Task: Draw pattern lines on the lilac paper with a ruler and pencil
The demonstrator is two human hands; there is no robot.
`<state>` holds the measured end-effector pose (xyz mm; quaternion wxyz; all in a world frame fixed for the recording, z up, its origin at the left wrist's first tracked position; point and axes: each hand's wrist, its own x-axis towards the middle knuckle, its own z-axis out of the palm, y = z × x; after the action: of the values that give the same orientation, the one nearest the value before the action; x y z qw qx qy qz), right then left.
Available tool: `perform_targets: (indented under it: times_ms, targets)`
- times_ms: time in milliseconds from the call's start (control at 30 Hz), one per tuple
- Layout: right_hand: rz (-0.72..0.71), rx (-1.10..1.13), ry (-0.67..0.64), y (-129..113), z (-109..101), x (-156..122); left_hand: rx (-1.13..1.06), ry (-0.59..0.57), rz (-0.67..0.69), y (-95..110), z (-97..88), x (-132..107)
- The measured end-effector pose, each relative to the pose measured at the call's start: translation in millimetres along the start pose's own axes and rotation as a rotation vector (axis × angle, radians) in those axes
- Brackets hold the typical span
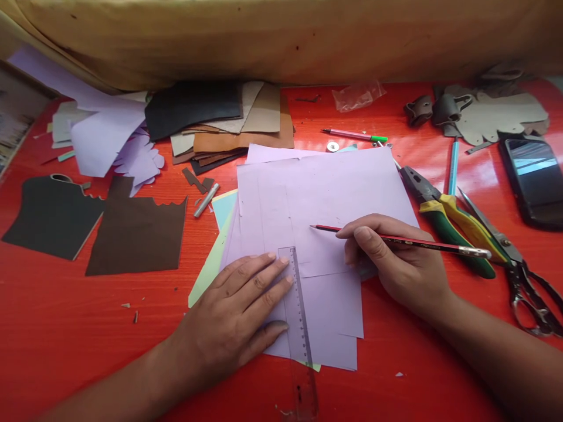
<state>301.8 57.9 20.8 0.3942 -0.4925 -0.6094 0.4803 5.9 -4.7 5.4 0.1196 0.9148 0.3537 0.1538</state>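
At lower centre, we are pressing our left hand (237,305) flat on the clear ruler (299,316), pinning it steady against the lilac paper (316,199) on the red counter (65,328). Our right hand (391,264), grip closed on the red pencil (396,239), is aiming its tip mid-sheet. The paper is showing faint ruled lines.

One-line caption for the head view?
Left hand presses a ruler onto lilac paper; right hand holds a pencil above it.
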Motion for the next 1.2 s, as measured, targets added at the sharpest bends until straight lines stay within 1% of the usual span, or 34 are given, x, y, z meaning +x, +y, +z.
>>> perform_targets:
  times_ms: [667, 1200]
  targets:
    - [-0.020, -0.015, 0.003, 0.4, -0.2, 0.5, 0.019, 0.005, 0.007, -1.3, -1.0, 0.6]
    - [0.005, -0.003, 0.016, 0.2, 0.3, 0.6, 0.026, 0.008, 0.022, -1.7, -1.4, 1.0]
